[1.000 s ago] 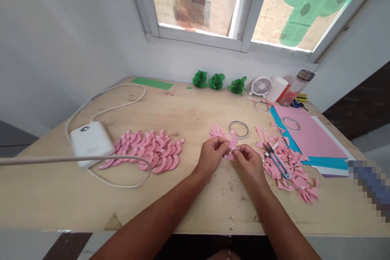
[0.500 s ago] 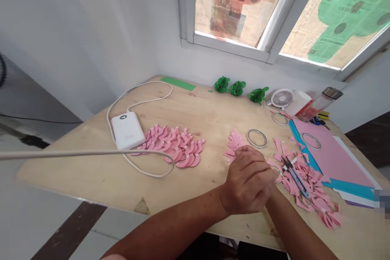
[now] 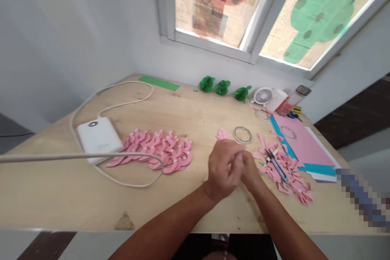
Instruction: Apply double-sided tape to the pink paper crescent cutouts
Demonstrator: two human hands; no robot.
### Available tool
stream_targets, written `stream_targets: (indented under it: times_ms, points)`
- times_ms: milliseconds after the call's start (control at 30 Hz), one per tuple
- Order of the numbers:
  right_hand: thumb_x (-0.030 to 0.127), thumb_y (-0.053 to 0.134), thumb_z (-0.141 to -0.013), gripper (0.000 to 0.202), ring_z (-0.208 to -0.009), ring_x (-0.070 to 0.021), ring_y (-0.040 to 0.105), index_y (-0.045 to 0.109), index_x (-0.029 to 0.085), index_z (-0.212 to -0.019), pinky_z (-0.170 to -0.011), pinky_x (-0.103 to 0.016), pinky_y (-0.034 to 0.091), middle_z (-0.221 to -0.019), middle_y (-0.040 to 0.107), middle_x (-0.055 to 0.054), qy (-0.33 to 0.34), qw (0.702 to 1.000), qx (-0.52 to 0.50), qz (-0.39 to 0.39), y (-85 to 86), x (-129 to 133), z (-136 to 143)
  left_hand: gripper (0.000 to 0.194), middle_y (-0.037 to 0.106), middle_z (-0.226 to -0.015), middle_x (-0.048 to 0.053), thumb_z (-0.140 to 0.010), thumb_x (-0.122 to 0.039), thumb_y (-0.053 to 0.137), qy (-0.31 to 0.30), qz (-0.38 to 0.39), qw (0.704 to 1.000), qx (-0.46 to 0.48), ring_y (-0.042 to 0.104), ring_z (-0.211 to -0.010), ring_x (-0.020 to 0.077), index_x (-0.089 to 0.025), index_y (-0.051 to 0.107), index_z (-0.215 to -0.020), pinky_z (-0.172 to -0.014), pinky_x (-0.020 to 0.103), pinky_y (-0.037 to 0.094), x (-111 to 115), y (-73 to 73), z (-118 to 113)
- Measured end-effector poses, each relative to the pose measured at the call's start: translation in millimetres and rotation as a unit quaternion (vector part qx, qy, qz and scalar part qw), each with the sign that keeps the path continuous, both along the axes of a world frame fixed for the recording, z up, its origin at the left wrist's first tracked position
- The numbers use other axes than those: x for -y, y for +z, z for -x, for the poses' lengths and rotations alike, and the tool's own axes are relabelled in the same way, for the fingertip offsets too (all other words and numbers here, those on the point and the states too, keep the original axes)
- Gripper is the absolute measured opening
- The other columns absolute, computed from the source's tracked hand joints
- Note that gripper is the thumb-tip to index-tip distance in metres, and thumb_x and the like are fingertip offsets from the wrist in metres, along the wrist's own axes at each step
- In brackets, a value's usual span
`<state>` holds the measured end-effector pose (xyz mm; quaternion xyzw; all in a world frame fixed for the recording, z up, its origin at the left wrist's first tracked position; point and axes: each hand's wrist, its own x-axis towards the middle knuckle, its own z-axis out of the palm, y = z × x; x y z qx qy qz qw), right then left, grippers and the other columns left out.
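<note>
My left hand is closed, its fingers curled and pressed against my right hand, above the wooden table. Mostly hidden behind it, my right hand shows only in part, and its fingers cannot be made out. No object is visible between them. A small group of pink paper pieces lies just beyond the hands. To their right, small blue-handled snips rest on a heap of pink paper scraps. Rows of curved pink cutouts lie to the left.
A white power bank with a looping cable sits at the left. Green paper flowers, a small fan and a bottle stand along the back. Metal rings and coloured sheets lie at the right.
The view has shifted, so the table items appear further left. My clasped hands have turned somewhat, with my left hand still in front of my right.
</note>
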<state>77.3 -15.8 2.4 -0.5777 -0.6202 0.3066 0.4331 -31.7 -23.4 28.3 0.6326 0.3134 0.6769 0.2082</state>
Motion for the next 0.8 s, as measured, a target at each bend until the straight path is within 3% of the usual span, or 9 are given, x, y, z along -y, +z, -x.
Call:
stream_targets:
  times_ms: [67, 167, 233, 333, 433, 633, 800]
  points:
    - [0.037, 0.050, -0.077, 0.025, -0.062, -0.0171, 0.059, 0.063, 0.018, -0.087, -0.054, -0.029, 0.046, -0.073, 0.065, -0.004, 0.002, 1.000, 0.007, 0.029, 3.7, 5, -30, 0.019, 0.064, -0.087, 0.007, -0.079, -0.015, 0.046, 0.005, 0.097, 0.995, 0.011, 0.059, -0.082, 0.0179, -0.018, 0.058, -0.093, -0.074, 0.031, 0.047, -7, -3.6, -2]
    - [0.038, 0.049, -0.078, 0.028, -0.063, -0.0168, 0.057, 0.061, 0.017, -0.092, -0.059, -0.030, 0.045, -0.081, 0.066, -0.006, -0.126, 0.984, 0.122, -0.003, -1.6, 20, -82, 0.016, 0.066, -0.084, 0.006, -0.078, -0.019, 0.048, -0.043, 0.209, 0.977, -0.003, 0.060, -0.078, 0.0171, -0.017, 0.060, -0.089, -0.073, 0.030, 0.046, -18, -12.2, -9]
    - [0.037, 0.049, -0.078, 0.026, -0.070, -0.0196, 0.057, 0.062, 0.017, -0.089, -0.064, -0.033, 0.043, -0.083, 0.065, -0.007, -0.189, 0.949, 0.246, -0.050, -9.9, 28, -115, 0.015, 0.066, -0.080, 0.004, -0.077, -0.019, 0.049, -0.081, 0.248, 0.965, -0.032, 0.060, -0.075, 0.0166, -0.018, 0.062, -0.085, -0.073, 0.029, 0.046, -22, -19.3, -15]
    - [0.039, 0.049, -0.079, 0.027, -0.081, -0.0238, 0.055, 0.062, 0.017, -0.088, -0.068, -0.035, 0.040, -0.084, 0.064, -0.010, -0.212, 0.895, 0.377, -0.107, -23.4, 32, -149, 0.016, 0.067, -0.078, 0.003, -0.074, -0.019, 0.050, -0.100, 0.271, 0.956, -0.057, 0.061, -0.074, 0.0168, -0.019, 0.063, -0.082, -0.074, 0.031, 0.045, -24, -29.3, -23]
    - [0.040, 0.048, -0.080, 0.028, -0.079, -0.0232, 0.053, 0.061, 0.017, -0.090, -0.067, -0.033, 0.038, -0.081, 0.062, -0.010, -0.204, 0.870, 0.433, -0.115, -34.7, 28, -164, 0.017, 0.067, -0.076, 0.002, -0.073, -0.020, 0.049, -0.095, 0.279, 0.952, -0.075, 0.061, -0.074, 0.0172, -0.020, 0.064, -0.082, -0.076, 0.032, 0.045, -25, -35.6, -26]
    - [0.041, 0.050, -0.079, 0.028, -0.073, -0.0219, 0.051, 0.060, 0.017, -0.087, -0.063, -0.031, 0.034, -0.077, 0.060, -0.008, -0.225, 0.850, 0.468, -0.083, -50.7, 18, -170, 0.017, 0.068, -0.074, 0.002, -0.072, -0.021, 0.048, -0.080, 0.288, 0.948, -0.112, 0.062, -0.072, 0.0170, -0.019, 0.064, -0.080, -0.075, 0.031, 0.045, -30, -40.5, -27]
    - [0.038, 0.050, -0.079, 0.024, -0.074, -0.0225, 0.048, 0.059, 0.018, -0.088, -0.064, -0.031, 0.032, -0.077, 0.058, -0.008, -0.247, 0.837, 0.470, -0.131, -49.9, 20, -169, 0.017, 0.068, -0.073, 0.001, -0.070, -0.021, 0.050, -0.077, 0.293, 0.946, -0.117, 0.062, -0.071, 0.0172, -0.020, 0.064, -0.079, -0.073, 0.030, 0.045, -30, -44.5, -30]
